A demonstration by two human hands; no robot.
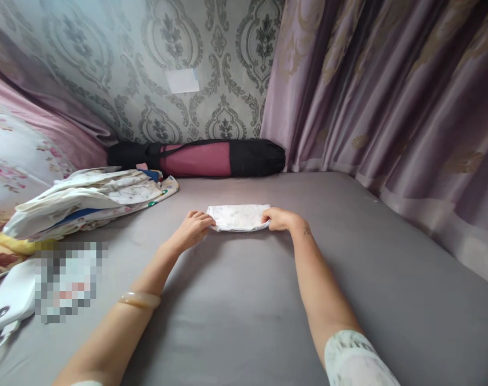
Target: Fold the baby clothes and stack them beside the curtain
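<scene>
Left arm [153, 273]: extended forward; left hand [196, 225], fingers [205, 219] curled in a pinch. Right arm [322, 284]: extended forward; right hand [282, 219], wrist [300, 225] bent inward, fingers curled.

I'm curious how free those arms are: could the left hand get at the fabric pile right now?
Probably yes, if the left hand first lets go of the folded white cloth it grips; only grey sheet appears to lie between it and the fabric pile.
</scene>
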